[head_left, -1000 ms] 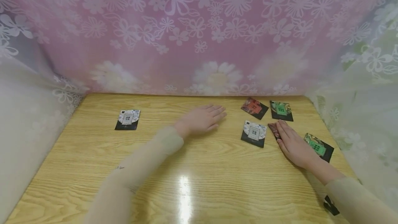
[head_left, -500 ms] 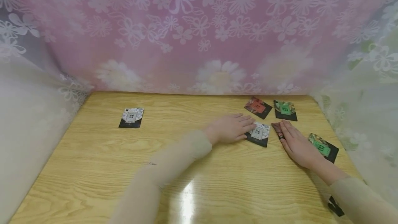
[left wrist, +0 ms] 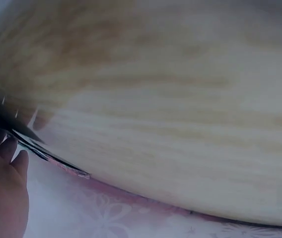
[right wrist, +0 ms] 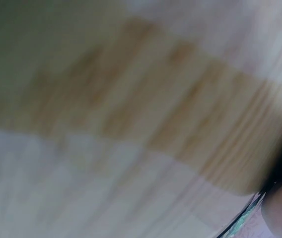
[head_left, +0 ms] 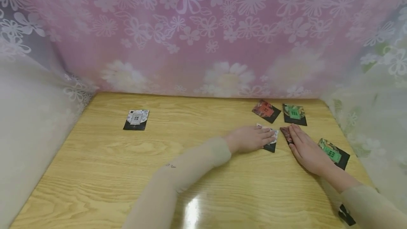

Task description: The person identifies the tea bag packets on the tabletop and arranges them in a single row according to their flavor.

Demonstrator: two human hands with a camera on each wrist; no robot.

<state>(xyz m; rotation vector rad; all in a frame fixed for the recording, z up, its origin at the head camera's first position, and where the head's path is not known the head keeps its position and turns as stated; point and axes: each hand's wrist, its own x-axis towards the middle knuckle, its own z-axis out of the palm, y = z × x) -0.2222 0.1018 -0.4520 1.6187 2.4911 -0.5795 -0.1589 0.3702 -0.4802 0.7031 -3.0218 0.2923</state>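
My left hand (head_left: pixel 249 139) lies with straight fingers over a white-and-black sachet (head_left: pixel 270 147), hiding much of it. To its right, the straight fingers of my right hand (head_left: pixel 307 153) rest on a dark red sachet (head_left: pixel 285 134), of which only the left part shows. A green-labelled sachet (head_left: pixel 334 154) lies beside that hand's outer edge. Behind the hands are a red-and-black sachet (head_left: pixel 266 111) and another green-labelled sachet (head_left: pixel 294 114). In the left wrist view, the left hand (left wrist: pixel 4 183) is at the lower left with fingertips at a dark sachet edge.
Another white-and-black sachet (head_left: pixel 136 119) lies far left on the wooden table (head_left: pixel 111 172). A black piece (head_left: pixel 346 215) shows partly behind the right sleeve. Floral curtains (head_left: pixel 206 45) close off the back and both sides.
My left hand has moved right across the table onto the white-and-black sachet, now covering much of it. My right hand stays on the dark red sachet. The head view has shifted slightly.
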